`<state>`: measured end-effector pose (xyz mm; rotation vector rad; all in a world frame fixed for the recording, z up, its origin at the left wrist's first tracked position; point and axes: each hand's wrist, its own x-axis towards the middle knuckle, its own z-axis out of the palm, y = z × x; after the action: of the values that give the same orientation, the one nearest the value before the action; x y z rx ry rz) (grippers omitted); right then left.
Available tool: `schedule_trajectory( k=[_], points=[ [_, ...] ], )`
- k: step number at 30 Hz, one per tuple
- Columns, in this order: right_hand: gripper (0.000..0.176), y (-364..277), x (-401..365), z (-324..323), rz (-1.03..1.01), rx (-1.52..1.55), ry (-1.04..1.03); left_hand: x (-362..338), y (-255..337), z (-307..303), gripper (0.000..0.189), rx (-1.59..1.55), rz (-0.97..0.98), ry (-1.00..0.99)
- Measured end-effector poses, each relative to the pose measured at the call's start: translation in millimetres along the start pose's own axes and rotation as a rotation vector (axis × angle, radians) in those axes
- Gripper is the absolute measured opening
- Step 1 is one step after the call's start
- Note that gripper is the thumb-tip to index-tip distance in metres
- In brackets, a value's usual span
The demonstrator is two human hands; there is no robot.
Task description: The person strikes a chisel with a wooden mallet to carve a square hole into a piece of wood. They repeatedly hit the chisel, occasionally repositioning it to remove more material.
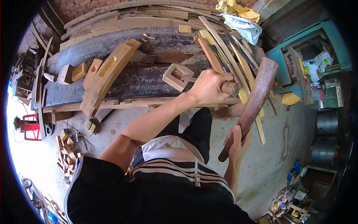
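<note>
My left hand (211, 88) is wrapped round a chisel (230, 89), its round handle end sticking out on the thumb side. The blade side points at a small wooden block (173, 83) with a rough recess cut into its top, lying near the bench's front edge. Most of the chisel is hidden by the fist. In my right hand (238, 143) is a long, worn wooden mallet (258, 93), gripped at its lower end. Its thick head is raised to the right of the left hand.
On the dark, worn workbench (149, 41) lie a long mortised beam (110, 71) and smaller wood blocks (79, 71). Thin strips (238, 63) and tools lie at its right. Offcuts (67, 149) are piled on the floor at left, near a red stand (31, 127).
</note>
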<state>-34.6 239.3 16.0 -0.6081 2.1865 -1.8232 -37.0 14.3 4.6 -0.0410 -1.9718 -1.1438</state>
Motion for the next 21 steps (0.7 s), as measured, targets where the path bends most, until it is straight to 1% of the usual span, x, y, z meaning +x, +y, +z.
schedule_trajectory(
  k=[2, 4, 5, 7, 8, 9, 11, 12, 13, 15, 16, 19, 20, 21],
  points=[
    [0.034, -3, 0, 0, 0.009, 0.007, -0.002, -4, -1, 4, 0.014, 0.024, 0.011, -0.006],
    [0.037, -15, 3, -1, -0.050, -0.090, 0.020, -6, -1, 6, 0.016, 0.064, 0.012, -0.029],
    [0.037, -19, 6, -2, -0.047, -0.087, 0.015, -7, 0, 4, 0.016, 0.070, 0.007, -0.029],
    [0.022, -29, 12, -8, -0.315, 0.055, 0.128, -9, 1, 2, 0.018, 0.125, -0.029, -0.122],
    [0.021, -45, 10, 0, -0.356, 0.125, 0.204, -10, -1, 6, 0.020, 0.087, -0.009, -0.074],
    [0.021, -35, 13, -2, -0.356, 0.125, 0.206, -10, -1, 7, 0.020, 0.087, -0.009, -0.075],
    [0.035, -18, 22, -2, -0.626, -0.066, 0.001, -8, 0, 6, 0.020, 0.084, -0.029, -0.060],
    [0.028, -14, 10, -1, -0.308, -0.146, -0.043, -7, -3, 7, 0.020, 0.083, -0.025, -0.059],
    [0.028, -15, 6, 4, -0.308, -0.146, -0.041, -7, -4, 6, 0.020, 0.121, -0.047, -0.072],
    [0.023, -15, 6, 11, -0.050, -0.132, -0.054, -5, -7, 4, 0.020, 0.169, -0.062, -0.080],
    [0.023, -16, 9, 12, -0.052, -0.127, -0.066, -7, -8, 3, 0.019, 0.160, -0.049, -0.089],
    [0.025, -25, 5, 3, -0.241, 0.307, 0.132, -12, -5, 5, 0.018, 0.113, -0.010, -0.094],
    [0.021, -31, 5, 8, -0.326, 0.411, 0.156, -11, -4, 7, 0.018, 0.111, -0.027, -0.067],
    [0.021, -22, 4, 5, -0.336, 0.409, 0.169, -8, -2, 8, 0.018, 0.108, -0.039, -0.038]
  ],
)
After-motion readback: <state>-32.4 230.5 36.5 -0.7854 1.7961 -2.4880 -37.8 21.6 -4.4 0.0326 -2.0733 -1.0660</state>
